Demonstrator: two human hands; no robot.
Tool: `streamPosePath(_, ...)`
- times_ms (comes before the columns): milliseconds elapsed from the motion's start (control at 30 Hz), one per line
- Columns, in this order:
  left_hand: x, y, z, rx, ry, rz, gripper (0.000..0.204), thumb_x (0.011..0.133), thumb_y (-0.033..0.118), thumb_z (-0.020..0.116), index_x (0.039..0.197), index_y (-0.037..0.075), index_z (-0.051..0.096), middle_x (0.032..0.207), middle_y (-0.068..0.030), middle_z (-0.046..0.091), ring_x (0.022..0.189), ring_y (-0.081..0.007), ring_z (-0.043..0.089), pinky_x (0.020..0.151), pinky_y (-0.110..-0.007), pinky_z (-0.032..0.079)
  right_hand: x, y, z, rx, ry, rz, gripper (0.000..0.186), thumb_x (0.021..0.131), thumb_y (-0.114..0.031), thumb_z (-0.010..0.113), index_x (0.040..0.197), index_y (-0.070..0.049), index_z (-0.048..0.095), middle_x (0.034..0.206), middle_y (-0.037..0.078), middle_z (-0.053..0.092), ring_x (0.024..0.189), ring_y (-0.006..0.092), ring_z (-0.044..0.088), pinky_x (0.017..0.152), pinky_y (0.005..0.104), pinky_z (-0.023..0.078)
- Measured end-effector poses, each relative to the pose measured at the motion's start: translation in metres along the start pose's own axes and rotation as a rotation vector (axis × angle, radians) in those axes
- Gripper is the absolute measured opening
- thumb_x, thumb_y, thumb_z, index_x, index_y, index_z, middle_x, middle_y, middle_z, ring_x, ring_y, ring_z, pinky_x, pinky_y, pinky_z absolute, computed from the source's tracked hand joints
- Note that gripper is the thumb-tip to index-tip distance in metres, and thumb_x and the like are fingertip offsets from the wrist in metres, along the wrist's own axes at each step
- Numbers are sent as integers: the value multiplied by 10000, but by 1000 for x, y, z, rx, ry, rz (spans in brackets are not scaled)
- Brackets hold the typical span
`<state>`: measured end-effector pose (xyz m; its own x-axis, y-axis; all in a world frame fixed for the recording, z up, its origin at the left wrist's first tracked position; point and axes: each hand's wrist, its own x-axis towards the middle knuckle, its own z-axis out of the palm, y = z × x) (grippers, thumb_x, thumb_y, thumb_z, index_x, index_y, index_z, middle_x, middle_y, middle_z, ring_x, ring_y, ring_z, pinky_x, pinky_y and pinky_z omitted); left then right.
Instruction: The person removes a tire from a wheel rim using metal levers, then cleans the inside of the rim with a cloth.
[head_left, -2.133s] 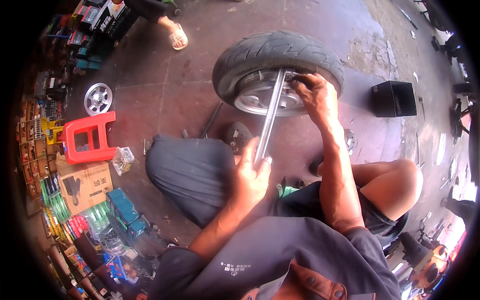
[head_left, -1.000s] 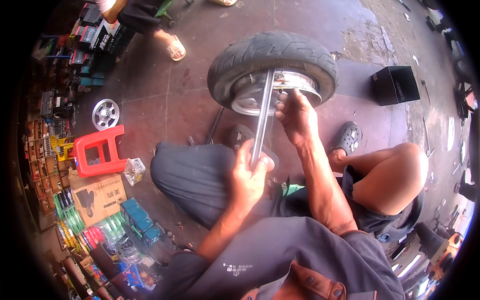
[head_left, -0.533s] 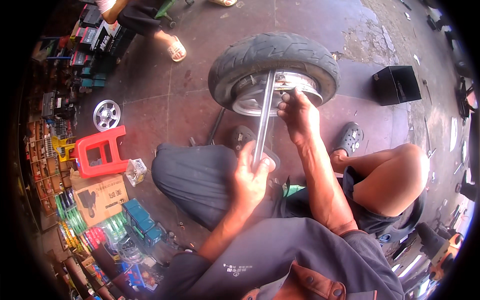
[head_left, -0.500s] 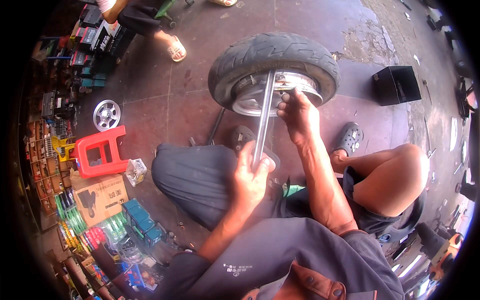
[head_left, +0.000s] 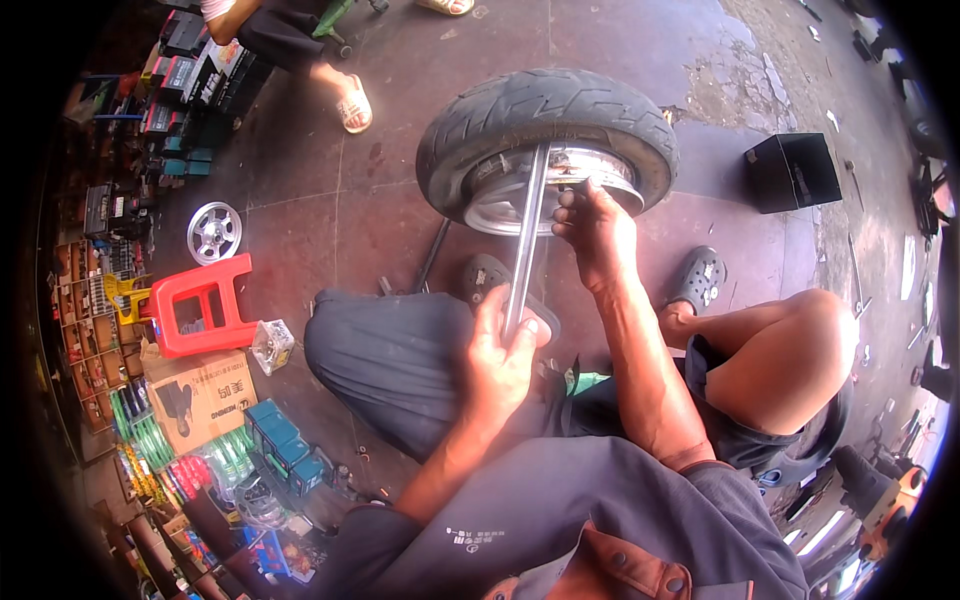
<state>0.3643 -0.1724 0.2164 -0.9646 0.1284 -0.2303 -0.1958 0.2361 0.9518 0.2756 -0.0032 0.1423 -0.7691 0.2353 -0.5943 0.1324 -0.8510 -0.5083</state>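
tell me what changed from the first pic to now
The right hand has drawn back from the inner edge of the tyre to the near edge of the rim, wrist turned; whether it pinches anything is unclear. The left hand still grips the bar.

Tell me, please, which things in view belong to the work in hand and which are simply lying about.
In use:
metal bar, in the left hand
tyre
wheel rim, with the right hand at its edge

Apparently just lying about:
red stool
cardboard box
silver wheel
black box
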Motion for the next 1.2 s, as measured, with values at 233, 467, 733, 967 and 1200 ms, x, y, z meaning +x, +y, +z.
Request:
streamPosePath(233, -1, -1, -1, 51, 3, 6, 504, 959, -22, 653, 1428, -43, 470, 1014, -47, 629, 910, -89, 584, 833, -228, 489, 6, 11, 0, -125, 106, -183, 382, 1008, -373, 618, 1252, -80, 610, 1152, 34, 657, 1011, 182, 619, 857, 359, 495)
streamPosePath(467, -2, -6, -1, 89, 9, 55, 504, 958, -27, 656, 1427, -43, 471, 1019, -57, 647, 925, -90, 608, 840, -234, 501, 10, 12, 1, -81, 97, -150, 472, 980, -402, 658, 1311, -71, 595, 1178, 47, 645, 1051, 190, 608, 879, 375, 496)
streamPosePath(733, -1, -6, -1, 23, 4, 24, 497, 966, -35, 641, 1431, -40, 465, 1070, -81, 658, 949, -107, 637, 862, -239, 507, 12, 13, -1, -114, 87, -148, 488, 979, -410, 651, 1308, -52, 602, 1145, 72, 656, 1030, 195, 622, 858, 369, 513)
streamPosePath(967, -1, -8, 0, 33, 8, 22, 498, 971, -29, 638, 1437, -36, 463, 1007, -45, 641, 907, -79, 602, 831, -215, 483, 13, 14, -3, -150, 59, -193, 473, 995, -407, 634, 1288, -37, 617, 1147, 78, 660, 1021, 188, 626, 845, 354, 525)
streamPosePath(1200, -2, -13, -1, 47, 12, 55, 506, 977, -5, 645, 1447, -33, 458, 969, -10, 619, 867, -62, 556, 817, -206, 460, 13, 14, -4, -160, 73, -197, 474, 998, -402, 637, 1268, -13, 622, 1136, 91, 656, 1017, 191, 622, 845, 351, 528)
